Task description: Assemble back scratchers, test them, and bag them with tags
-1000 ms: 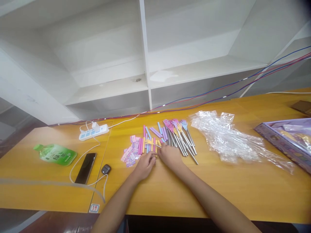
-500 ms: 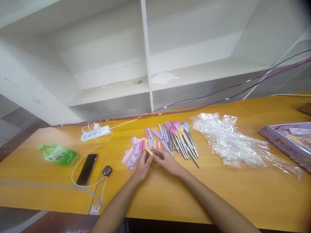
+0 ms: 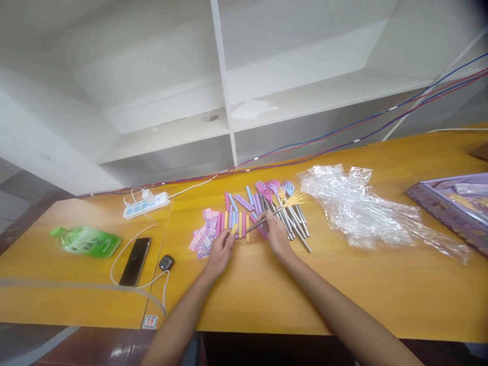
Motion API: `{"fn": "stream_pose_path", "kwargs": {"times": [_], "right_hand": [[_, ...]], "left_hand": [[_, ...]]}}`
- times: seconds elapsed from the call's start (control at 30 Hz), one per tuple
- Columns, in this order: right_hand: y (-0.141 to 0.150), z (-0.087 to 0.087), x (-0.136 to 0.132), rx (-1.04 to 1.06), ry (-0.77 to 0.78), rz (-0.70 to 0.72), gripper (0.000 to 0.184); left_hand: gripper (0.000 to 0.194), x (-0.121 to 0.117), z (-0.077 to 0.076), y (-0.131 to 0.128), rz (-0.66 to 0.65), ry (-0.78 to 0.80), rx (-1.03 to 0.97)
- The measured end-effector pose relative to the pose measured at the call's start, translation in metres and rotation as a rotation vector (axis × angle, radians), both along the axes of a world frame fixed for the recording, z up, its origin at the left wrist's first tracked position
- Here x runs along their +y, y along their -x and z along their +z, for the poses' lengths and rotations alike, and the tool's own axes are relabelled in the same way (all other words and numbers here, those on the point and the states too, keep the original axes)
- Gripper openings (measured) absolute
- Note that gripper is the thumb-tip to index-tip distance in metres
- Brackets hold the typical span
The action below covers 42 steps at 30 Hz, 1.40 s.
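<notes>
My left hand (image 3: 220, 250) pinches a short yellow handle tube (image 3: 234, 229) between thumb and fingers. Closed around the metal rod of a yellow hand-shaped back scratcher (image 3: 294, 200) is my right hand (image 3: 278, 236); the scratcher's head points up and right, the bare rod end toward the left hand. Tube and rod are apart. Just beyond lie several pink, purple, blue and yellow handle tubes (image 3: 244, 202). To the right is a pile of back scratchers (image 3: 296, 223) with metal rods and coloured heads. Small printed cards (image 3: 204, 239) lie left of the tubes.
Clear plastic bags (image 3: 351, 213) spread to the right, with a purple box (image 3: 438, 203) beyond. On the left are a green bottle (image 3: 91, 242), a phone (image 3: 135, 262), a black earbud case (image 3: 166, 263) and a power strip (image 3: 147, 205). White shelving (image 3: 229, 91) backs the table.
My hands have moved apart. The right hand went up and right with the yellow back scratcher, whose head now shows clearly; the left keeps the yellow tube. The view has shifted slightly.
</notes>
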State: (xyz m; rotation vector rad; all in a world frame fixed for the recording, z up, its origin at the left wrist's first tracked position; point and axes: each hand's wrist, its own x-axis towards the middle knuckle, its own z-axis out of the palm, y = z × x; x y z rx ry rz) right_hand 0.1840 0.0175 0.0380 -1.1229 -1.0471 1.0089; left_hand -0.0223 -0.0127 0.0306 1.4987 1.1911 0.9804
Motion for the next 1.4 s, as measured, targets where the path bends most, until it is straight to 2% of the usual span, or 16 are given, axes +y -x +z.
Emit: {"fn": "stream_pose_path", "kwargs": {"times": [0.1, 0.2, 0.4, 0.63, 0.83, 1.03, 1.13, 1.2, 1.27, 1.33, 1.4], "right_hand": [[-0.004, -0.001, 0.003, 0.185, 0.089, -0.005, 0.061], [-0.005, 0.002, 0.003, 0.225, 0.104, -0.010, 0.062], [-0.001, 0.003, -0.001, 0.143, 0.104, 0.072, 0.059], [0.000, -0.001, -0.003, 0.089, 0.065, 0.076, 0.056], [0.000, 0.000, -0.006, 0.037, 0.022, 0.129, 0.055], [-0.005, -0.003, -0.009, -0.096, -0.039, 0.198, 0.053], [-0.008, -0.006, -0.012, -0.120, -0.081, 0.260, 0.052], [-0.008, -0.009, -0.015, -0.134, -0.112, 0.262, 0.052], [-0.008, -0.012, -0.018, -0.156, -0.123, 0.249, 0.052], [-0.009, -0.013, -0.017, -0.177, -0.100, 0.281, 0.052], [-0.015, -0.008, -0.012, -0.196, -0.042, 0.347, 0.049]], "left_hand": [[0.039, 0.002, 0.005, 0.000, -0.026, -0.123, 0.110], [0.038, 0.005, 0.009, 0.001, -0.064, -0.176, 0.161], [0.038, 0.005, 0.007, 0.004, -0.075, -0.203, 0.235], [0.037, 0.005, 0.008, 0.004, -0.061, -0.205, 0.210], [0.037, 0.002, 0.000, 0.004, -0.025, -0.223, 0.224], [0.048, 0.000, -0.004, 0.004, -0.068, -0.115, 0.111], [0.054, -0.003, -0.005, 0.004, -0.172, 0.099, -0.039], [0.056, -0.006, -0.008, 0.004, -0.254, 0.255, -0.175], [0.057, -0.009, -0.009, 0.003, -0.302, 0.347, -0.270], [0.055, -0.010, -0.009, 0.001, -0.294, 0.339, -0.276], [0.051, -0.008, -0.007, 0.000, -0.225, 0.234, -0.226]]}}
